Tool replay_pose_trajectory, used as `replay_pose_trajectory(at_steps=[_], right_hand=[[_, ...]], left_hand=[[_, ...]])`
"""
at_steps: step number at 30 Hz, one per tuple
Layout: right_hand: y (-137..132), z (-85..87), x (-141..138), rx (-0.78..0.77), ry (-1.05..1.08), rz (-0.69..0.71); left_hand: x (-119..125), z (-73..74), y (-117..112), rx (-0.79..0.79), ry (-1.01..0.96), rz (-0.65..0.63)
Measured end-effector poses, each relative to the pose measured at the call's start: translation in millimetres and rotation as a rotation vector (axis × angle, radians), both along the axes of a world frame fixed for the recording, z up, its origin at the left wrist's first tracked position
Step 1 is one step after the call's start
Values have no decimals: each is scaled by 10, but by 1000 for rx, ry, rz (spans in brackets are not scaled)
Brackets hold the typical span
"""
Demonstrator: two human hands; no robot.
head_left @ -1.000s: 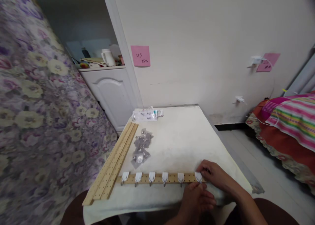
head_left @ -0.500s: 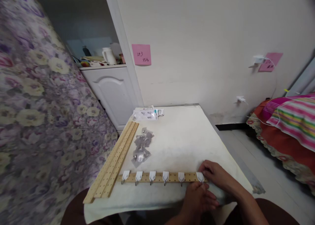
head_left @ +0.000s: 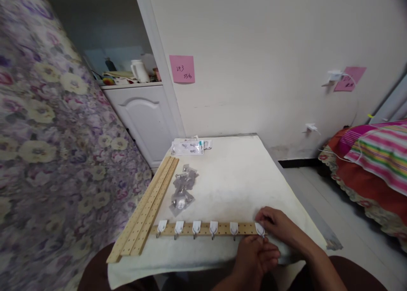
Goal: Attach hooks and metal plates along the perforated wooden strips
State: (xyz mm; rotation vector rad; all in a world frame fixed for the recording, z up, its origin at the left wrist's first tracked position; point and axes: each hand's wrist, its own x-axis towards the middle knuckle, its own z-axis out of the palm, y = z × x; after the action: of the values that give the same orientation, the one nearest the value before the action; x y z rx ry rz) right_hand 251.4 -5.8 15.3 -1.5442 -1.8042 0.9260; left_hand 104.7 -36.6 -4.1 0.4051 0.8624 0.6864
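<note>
A wooden perforated strip point(head_left: 222, 228) lies across the near edge of a white table point(head_left: 235, 180), carrying several white adhesive hooks point(head_left: 196, 227). My right hand point(head_left: 278, 227) rests at the strip's right end, fingers curled and pressing on the rightmost hook point(head_left: 259, 229). My left hand point(head_left: 254, 257) sits just below that end, fingers bent, fingertips touching the strip's edge by the same hook.
More wooden strips point(head_left: 146, 206) lie diagonally at the table's left edge. A pile of clear hook packets point(head_left: 182, 189) and a carded pack point(head_left: 187, 148) sit behind. A floral curtain hangs left, a white cabinet point(head_left: 143, 117) behind, a striped bed point(head_left: 375, 163) right.
Both hands stay at the strip's right end; my left hand's fingers have curled in slightly. The view has shifted a little.
</note>
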Motion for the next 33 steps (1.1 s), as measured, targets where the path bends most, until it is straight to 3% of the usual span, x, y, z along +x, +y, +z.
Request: replay_pose_trajectory(at_steps=[18,33], right_hand=[[13,-98,8,-57,48,-28],[-14,-32,-26,-39,-26,-41]], left_hand=[[107,87,11,-69,42,114],[81,88,5,-67,6,145]])
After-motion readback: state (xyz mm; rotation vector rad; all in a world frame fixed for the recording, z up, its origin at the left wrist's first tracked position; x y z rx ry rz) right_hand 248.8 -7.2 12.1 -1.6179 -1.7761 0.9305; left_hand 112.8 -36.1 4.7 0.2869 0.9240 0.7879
